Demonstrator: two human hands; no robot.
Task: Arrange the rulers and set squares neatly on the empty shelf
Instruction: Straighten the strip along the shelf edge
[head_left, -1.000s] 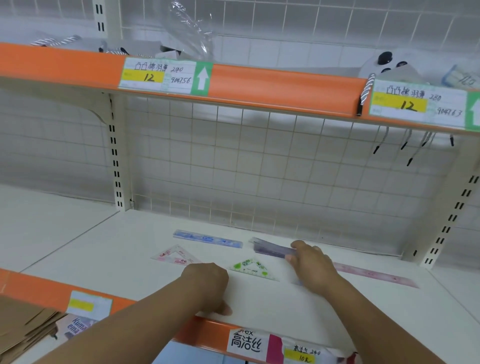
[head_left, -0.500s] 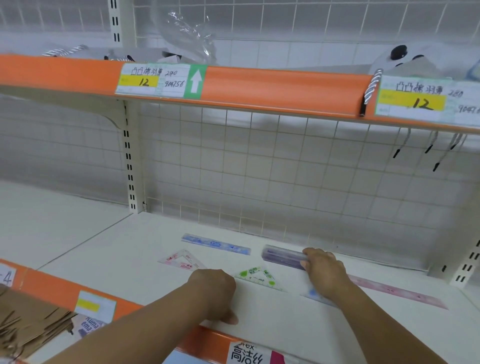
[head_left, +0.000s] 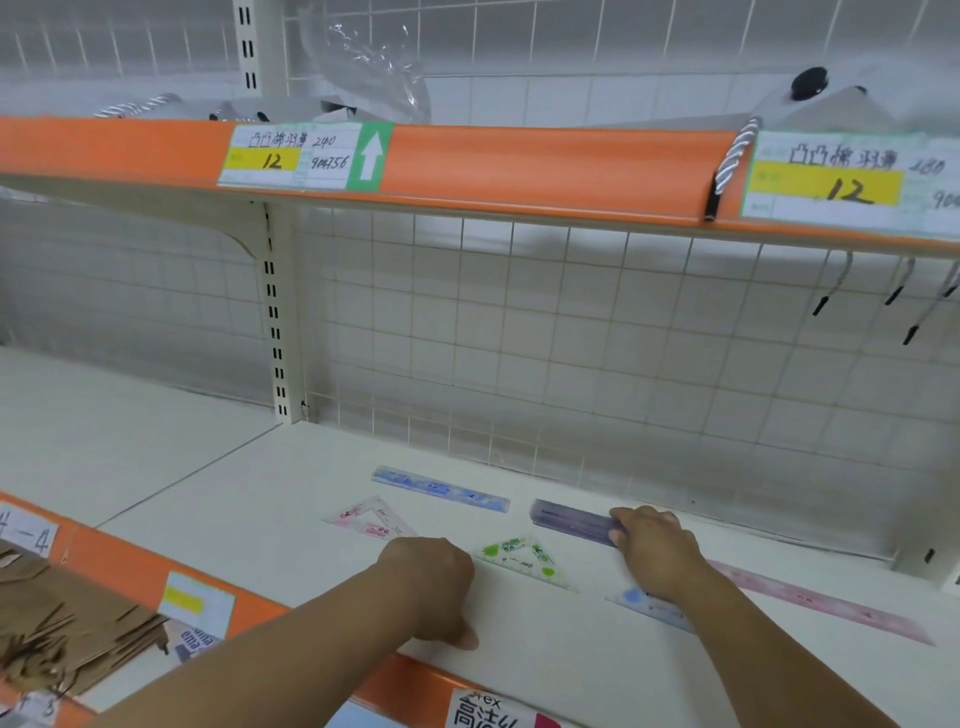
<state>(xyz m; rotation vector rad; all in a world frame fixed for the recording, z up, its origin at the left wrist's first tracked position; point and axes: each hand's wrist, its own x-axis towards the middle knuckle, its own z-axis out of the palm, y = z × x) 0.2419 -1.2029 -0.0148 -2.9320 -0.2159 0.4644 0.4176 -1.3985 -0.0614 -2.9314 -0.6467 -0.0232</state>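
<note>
On the white shelf (head_left: 249, 499) lie a blue ruler (head_left: 439, 488), a pink set square (head_left: 371, 519), a green set square (head_left: 522, 558), a pink ruler (head_left: 831, 608) at the right and a blue set square (head_left: 649, 605) partly hidden under my right forearm. My right hand (head_left: 654, 545) grips the right end of a purple ruler (head_left: 571, 519), which is tilted up on its long edge just right of the blue ruler. My left hand (head_left: 431, 587) is a loose fist resting on the shelf near its front edge, holding nothing.
A wire grid back panel (head_left: 519, 338) closes the rear. The orange-edged upper shelf (head_left: 519, 166) overhangs with price labels and a hanging cord (head_left: 730, 166). Metal hooks (head_left: 831, 291) hang at the upper right. Brown paper bags (head_left: 62, 629) sit below left.
My right hand has carried the purple ruler slightly toward the back, in line with the blue ruler. My left hand has stayed in place. The camera has shifted left.
</note>
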